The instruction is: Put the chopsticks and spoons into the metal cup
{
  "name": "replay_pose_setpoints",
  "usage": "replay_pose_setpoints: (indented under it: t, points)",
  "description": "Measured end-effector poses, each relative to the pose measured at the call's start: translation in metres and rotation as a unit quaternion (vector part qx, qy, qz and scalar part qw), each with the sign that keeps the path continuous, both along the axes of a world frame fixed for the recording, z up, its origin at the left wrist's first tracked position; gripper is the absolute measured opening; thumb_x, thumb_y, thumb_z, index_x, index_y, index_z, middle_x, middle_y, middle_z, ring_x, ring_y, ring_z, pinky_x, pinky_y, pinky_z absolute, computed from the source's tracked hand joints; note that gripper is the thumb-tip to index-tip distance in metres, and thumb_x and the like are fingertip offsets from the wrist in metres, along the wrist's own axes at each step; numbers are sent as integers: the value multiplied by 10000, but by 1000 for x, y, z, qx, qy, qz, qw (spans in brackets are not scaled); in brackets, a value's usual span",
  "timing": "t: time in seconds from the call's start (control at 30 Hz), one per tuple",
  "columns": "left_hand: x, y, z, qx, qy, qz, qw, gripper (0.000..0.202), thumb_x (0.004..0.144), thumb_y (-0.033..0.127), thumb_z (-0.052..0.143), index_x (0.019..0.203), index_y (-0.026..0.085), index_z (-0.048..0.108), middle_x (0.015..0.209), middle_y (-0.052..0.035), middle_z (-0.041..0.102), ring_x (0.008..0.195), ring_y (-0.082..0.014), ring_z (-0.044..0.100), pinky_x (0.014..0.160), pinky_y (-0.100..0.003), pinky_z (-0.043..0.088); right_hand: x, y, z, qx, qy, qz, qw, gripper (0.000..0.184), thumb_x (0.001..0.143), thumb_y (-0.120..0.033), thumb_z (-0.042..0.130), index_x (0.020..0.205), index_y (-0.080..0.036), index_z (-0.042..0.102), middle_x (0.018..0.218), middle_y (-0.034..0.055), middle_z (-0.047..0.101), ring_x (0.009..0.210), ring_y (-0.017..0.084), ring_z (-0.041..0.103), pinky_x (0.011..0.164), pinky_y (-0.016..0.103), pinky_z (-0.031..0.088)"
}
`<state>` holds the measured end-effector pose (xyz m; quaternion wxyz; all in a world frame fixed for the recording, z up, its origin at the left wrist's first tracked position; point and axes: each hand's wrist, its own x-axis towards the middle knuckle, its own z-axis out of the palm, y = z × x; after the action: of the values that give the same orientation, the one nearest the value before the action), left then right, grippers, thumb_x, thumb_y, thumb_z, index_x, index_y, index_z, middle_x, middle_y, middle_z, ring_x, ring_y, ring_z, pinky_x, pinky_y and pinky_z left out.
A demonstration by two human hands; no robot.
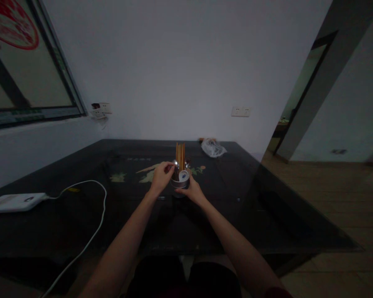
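Observation:
A round metal utensil holder (179, 184) is in front of me on the dark table, with several wooden chopsticks (180, 155) upright in it. In its front part is a white ceramic piece with a blue mark (183, 176), perhaps a spoon. My right hand (193, 190) is wrapped round the holder's right side and lower front. At the holder's left rim, my left hand (162, 176) has its fingers pinched at a shiny metal spoon (176, 163). More shiny metal (187, 164) shows right of the chopsticks. Dim light blurs the fingertips.
A clear plastic bag (213, 148) lies at the table's back edge by the wall. To the left, a white device (17, 203) has a white cable (104, 203) hanging over the front edge. A dark flat object (284, 213) lies on the table's right side.

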<state>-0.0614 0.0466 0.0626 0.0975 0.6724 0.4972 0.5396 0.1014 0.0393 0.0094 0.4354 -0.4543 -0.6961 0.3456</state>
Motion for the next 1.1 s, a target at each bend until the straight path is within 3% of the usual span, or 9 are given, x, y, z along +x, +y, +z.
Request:
replay_pose_setpoints:
  t: [0.1, 0.23, 0.37, 0.47, 0.67, 0.83, 1.1]
  points:
    - [4, 1, -5, -2, -158, -33, 987, 180, 798, 283, 532, 890, 175, 641, 867, -46, 619, 798, -165, 562, 720, -277, 420, 0, -1, 1, 3, 1, 1, 1000, 869, 544, -326, 824, 1307, -194, 429, 1191, 115, 617, 1120, 279, 573, 938, 407, 448]
    - [7, -4, -24, -29, -334, -41, 941, 210, 790, 316, 540, 951, 198, 604, 991, -42, 609, 925, -168, 567, 801, -279, 428, 0, -2, 1, 12, 8, 4, 1000, 858, 547, -318, 822, 1298, -183, 430, 1204, 121, 607, 1137, 273, 560, 950, 401, 437]
    - [4, -12, -54, -87, -387, -40, 917, 213, 774, 322, 555, 948, 206, 595, 1089, -45, 601, 1032, -179, 550, 850, -283, 422, -2, -3, 1, 11, 22, 2, 1000, 851, 547, -300, 818, 1290, -173, 423, 1214, 128, 596, 1148, 268, 551, 957, 398, 430]
    - [4, -15, -67, -154, -411, -65, 896, 235, 788, 344, 538, 961, 198, 602, 1146, -59, 604, 1064, -189, 551, 841, -288, 432, -4, -3, -1, 7, 40, 6, 999, 850, 547, -278, 812, 1291, -180, 412, 1229, 124, 584, 1156, 262, 545, 961, 393, 427]
    - [16, -22, -63, -218, -461, -132, 850, 301, 817, 357, 497, 1027, 174, 613, 1234, -72, 594, 1122, -191, 545, 851, -298, 448, -4, 0, -8, 12, 69, 26, 997, 859, 535, -265, 810, 1280, -177, 394, 1273, 122, 548, 1197, 249, 510, 1002, 382, 393]
    - [22, -27, -59, -242, -483, -127, 832, 286, 824, 338, 499, 1002, 160, 636, 1158, -66, 645, 1069, -187, 581, 897, -317, 445, -4, 2, -13, -16, 59, 18, 998, 884, 513, -236, 816, 1284, -188, 386, 1258, 117, 559, 1194, 263, 512, 994, 406, 397]
    - [29, -31, -58, -244, -504, -157, 813, 261, 849, 294, 465, 935, 148, 664, 1033, -73, 697, 1016, -184, 617, 962, -337, 432, -5, 4, -15, -36, 52, -2, 998, 765, 504, -235, 813, 1184, -157, 472, 1189, 122, 605, 1125, 263, 558, 960, 411, 423]
